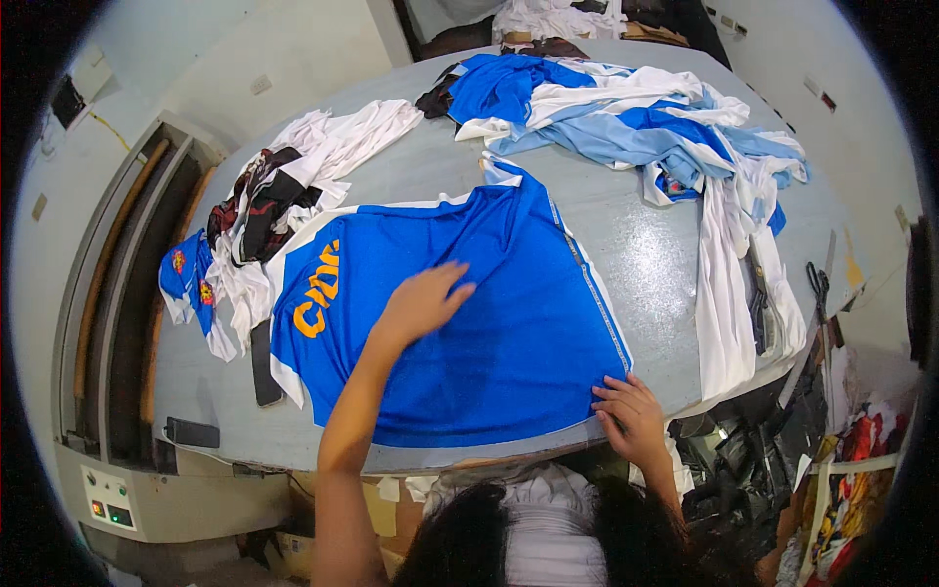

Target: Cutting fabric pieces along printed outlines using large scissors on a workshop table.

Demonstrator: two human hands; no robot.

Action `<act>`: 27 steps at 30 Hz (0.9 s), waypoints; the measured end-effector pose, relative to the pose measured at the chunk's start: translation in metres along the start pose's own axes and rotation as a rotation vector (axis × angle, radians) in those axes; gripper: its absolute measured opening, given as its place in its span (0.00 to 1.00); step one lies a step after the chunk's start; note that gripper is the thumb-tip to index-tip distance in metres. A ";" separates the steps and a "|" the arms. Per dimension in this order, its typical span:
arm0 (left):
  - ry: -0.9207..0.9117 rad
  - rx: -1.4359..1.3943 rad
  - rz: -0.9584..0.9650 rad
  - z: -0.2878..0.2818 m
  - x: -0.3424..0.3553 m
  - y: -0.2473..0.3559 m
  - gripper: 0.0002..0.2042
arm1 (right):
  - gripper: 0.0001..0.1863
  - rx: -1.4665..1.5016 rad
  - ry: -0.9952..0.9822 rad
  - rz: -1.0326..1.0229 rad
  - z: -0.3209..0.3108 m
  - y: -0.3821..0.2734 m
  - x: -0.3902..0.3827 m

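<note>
A blue jersey panel with orange lettering and white edges lies spread on the grey table. Its upper end is folded into creases. My left hand is over the middle of the panel, fingers stretched out and apart, holding nothing. At the panel's lower right corner, my right hand rests with its fingers extended over the edge and the thumb apart. A narrow printed strip runs down the panel's right side to that hand.
White and dark garments are heaped at the left, a blue and white pile at the far right. Black scissors lie near the right edge. A dark box sits front left, beside a roller machine.
</note>
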State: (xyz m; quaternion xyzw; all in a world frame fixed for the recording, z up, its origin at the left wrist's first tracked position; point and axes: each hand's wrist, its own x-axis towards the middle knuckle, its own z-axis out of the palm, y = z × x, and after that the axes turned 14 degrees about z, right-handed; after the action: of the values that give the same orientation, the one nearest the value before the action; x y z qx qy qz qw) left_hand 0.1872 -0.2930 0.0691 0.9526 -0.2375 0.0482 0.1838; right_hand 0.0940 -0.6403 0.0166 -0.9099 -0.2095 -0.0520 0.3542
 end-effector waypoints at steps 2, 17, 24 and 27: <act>0.199 -0.281 0.099 0.032 0.036 -0.057 0.24 | 0.04 0.010 0.005 -0.019 0.004 -0.007 -0.002; 0.326 0.342 -0.980 0.004 -0.059 -0.205 0.27 | 0.05 0.050 -0.105 -0.087 0.004 -0.024 -0.003; 0.421 0.520 -0.308 0.037 0.010 -0.156 0.19 | 0.11 -0.076 0.052 0.015 0.005 -0.046 0.011; 0.328 0.244 -0.105 0.061 0.076 -0.112 0.18 | 0.15 -0.155 0.000 0.036 0.006 -0.038 0.011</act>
State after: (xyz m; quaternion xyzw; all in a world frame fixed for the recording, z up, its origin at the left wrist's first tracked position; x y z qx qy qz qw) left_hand 0.3071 -0.2572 -0.0103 0.9583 -0.1465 0.2216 0.1055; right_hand 0.0877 -0.6073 0.0390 -0.9383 -0.1885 -0.0615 0.2833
